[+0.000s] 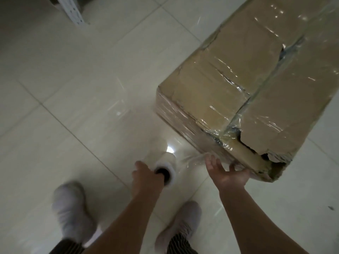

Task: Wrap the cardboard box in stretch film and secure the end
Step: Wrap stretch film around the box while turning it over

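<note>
Tension looked vital: right hand (pixel 227 174), fingers (pixel 211 165) spread, pinned clear film (pixel 192 159) to brown cardboard box (pixel 238 74) beyond them; left hand (pixel 146 177) gripped white film roll (pixel 166 162).

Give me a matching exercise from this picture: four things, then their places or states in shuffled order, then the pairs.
1. left hand
2. right hand
3. cardboard box
4. white perforated post

A. top left of the view
B. open, at the stretch film by the box's corner
C. grips the film roll at its end
D. torn at its near corner, film over it

Pairs: 1-C, 2-B, 3-D, 4-A
</note>
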